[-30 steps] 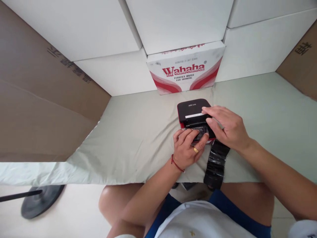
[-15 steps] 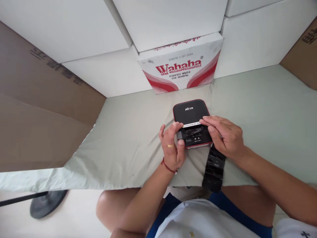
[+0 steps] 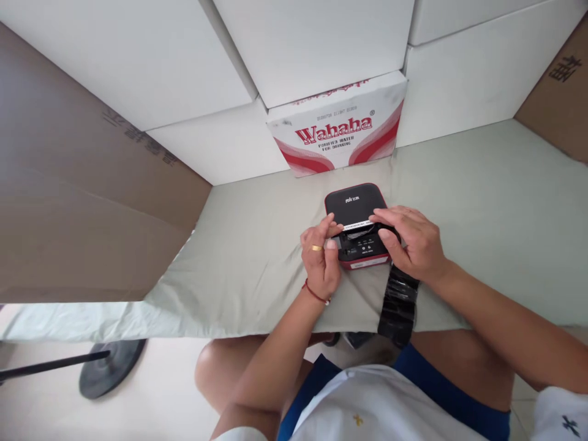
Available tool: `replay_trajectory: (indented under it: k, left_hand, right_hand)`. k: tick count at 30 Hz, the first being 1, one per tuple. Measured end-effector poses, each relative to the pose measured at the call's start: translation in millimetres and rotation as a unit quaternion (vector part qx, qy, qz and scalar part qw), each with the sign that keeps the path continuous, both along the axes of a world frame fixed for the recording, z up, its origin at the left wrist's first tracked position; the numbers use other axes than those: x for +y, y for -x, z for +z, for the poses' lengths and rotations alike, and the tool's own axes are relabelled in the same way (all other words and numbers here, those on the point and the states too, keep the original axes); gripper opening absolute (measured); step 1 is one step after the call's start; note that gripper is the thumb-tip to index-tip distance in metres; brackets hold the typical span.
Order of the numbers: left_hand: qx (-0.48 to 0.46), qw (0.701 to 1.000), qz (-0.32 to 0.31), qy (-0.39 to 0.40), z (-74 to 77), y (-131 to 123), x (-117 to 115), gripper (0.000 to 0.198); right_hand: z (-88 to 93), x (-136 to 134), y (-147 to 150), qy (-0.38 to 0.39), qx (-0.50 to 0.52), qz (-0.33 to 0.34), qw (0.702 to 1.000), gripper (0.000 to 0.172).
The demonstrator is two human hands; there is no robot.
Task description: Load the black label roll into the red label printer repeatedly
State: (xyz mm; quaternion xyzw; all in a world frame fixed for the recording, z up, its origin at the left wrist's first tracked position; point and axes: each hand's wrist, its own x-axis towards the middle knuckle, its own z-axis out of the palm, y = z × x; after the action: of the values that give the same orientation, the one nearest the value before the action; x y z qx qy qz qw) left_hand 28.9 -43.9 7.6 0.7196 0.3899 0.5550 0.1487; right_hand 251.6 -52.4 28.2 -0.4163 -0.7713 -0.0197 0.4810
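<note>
A small black box-shaped device [image 3: 356, 198] with a red edge lies on the cloth-covered table, pale lettering on its black top. A white label strip [image 3: 358, 225] crosses it, with crumpled clear film and a panel of small marks below. My left hand [image 3: 320, 254], wearing a ring and a red cord bracelet, grips the left side, fingers by the strip and thumb lower down. At the opposite side my right hand [image 3: 413, 242] holds on with fingertips at the strip's right end and thumb apart. A shiny black strap-like piece [image 3: 399, 306] lies beside it, over the table edge.
Behind the device stands a red and white Wahaha carton [image 3: 342, 131] against stacked white boxes [image 3: 316, 43]. Brown cardboard [image 3: 87, 202] rises on the left and another brown box [image 3: 560, 92] on the right. A round black stand base [image 3: 113, 370] is on the floor.
The view has shifted slightly. Both hands stay at the device's sides, and more of its red front side shows. My left fingers have bent a little over the strip's end.
</note>
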Motion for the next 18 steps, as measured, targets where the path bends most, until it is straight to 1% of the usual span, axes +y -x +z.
replay_trajectory:
  k: [2,4,5,7,9,11,13,16,18]
  left_hand:
    - [-0.067,0.997,-0.034,0.031,-4.8,-0.6,6.3,0.042]
    - [-0.136,0.988,-0.051,0.050,-12.6,-1.1,10.8,0.041]
    - [-0.153,0.985,-0.057,0.056,-16.9,-1.1,12.1,0.044]
    - [-0.168,0.981,-0.065,0.075,-24.7,-0.9,13.3,0.056]
    - [-0.176,0.977,-0.059,0.103,-29.8,-0.7,14.6,0.067]
    - [-0.198,0.968,-0.064,0.142,-31.6,-0.8,17.1,0.072]
    - [-0.233,0.947,-0.101,0.194,-30.7,-1.0,20.9,0.075]
    - [-0.275,0.906,-0.168,0.273,-27.8,-0.8,26.4,0.077]
    - [-0.279,0.893,-0.180,0.304,-26.5,-0.2,28.8,0.078]
  right_hand:
    - [0.0,-1.0,0.3,0.014,0.007,0.037,0.999,0.041]
    - [-0.6,-3.4,0.8,0.024,0.016,0.080,0.996,0.036]
    - [-1.2,-5.0,1.0,0.025,0.020,0.096,0.995,0.032]
    - [-2.5,-8.4,1.3,0.023,0.030,0.113,0.993,0.027]
    - [-3.7,-11.6,1.1,0.021,0.039,0.107,0.993,0.026]
    - [-4.6,-14.3,0.3,0.014,0.041,0.088,0.995,0.026]
    - [-5.3,-16.6,-0.7,-0.005,0.034,0.068,0.997,0.025]
    - [-5.3,-19.0,-1.7,-0.034,0.021,0.058,0.998,0.023]
    - [-4.8,-19.3,-1.6,-0.047,0.017,0.066,0.997,0.023]
